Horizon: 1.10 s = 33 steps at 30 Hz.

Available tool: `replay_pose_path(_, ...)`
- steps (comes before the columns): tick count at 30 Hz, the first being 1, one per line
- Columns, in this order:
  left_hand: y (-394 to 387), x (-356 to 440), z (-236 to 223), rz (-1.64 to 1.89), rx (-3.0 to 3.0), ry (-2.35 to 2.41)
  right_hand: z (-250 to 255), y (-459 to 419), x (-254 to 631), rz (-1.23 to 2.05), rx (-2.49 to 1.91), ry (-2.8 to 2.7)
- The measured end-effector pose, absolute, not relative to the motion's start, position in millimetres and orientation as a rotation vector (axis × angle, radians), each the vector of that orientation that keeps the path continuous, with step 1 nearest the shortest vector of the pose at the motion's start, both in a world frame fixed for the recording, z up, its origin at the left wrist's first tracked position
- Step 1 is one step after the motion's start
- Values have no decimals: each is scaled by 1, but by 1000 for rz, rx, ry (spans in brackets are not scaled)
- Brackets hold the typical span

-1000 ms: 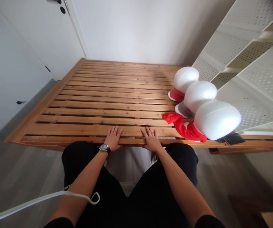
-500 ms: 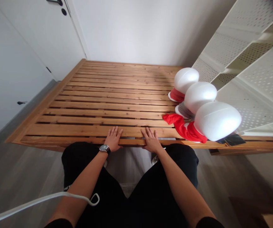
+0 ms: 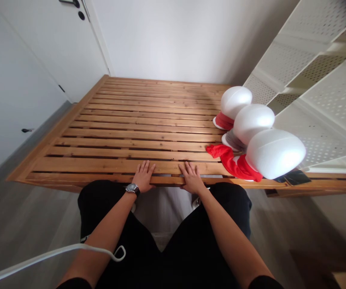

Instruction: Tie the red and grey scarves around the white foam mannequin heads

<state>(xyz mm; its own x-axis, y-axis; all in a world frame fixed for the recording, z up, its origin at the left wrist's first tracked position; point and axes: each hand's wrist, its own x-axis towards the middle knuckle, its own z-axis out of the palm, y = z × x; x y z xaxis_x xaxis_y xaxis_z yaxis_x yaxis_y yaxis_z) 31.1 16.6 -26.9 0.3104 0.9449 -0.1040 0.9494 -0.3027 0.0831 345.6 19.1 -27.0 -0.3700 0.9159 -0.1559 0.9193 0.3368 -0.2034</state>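
two open hands rest palm down, spread and holding nothing, on the front slat of a slatted pine bed base: the left hand, with a wristwatch on its wrist, and the right hand, just apart from it. nearer the right hand, a red cloth trails from under the closest of three white foam domes, lined up along the base's right side beside a perforated white shelf unit.
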Motion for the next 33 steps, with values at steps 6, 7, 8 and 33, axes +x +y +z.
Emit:
replay_pose_path(6, 16, 31, -27, -53, 2440, 1772, -26, 19, 345, -415, 1762, 2556)
replay_pose_path(7, 16, 31, -27, -53, 2438, 1771, -26, 19, 345, -415, 1763, 2552)
replay_pose_path(8, 16, 31, -27, -53, 2435, 1771, -26, 19, 345, -414, 1762, 2548)
replay_pose_path(33, 16, 31, -26, -56, 2433, 1767, -27, 19, 345, -401, 1751, 2548)
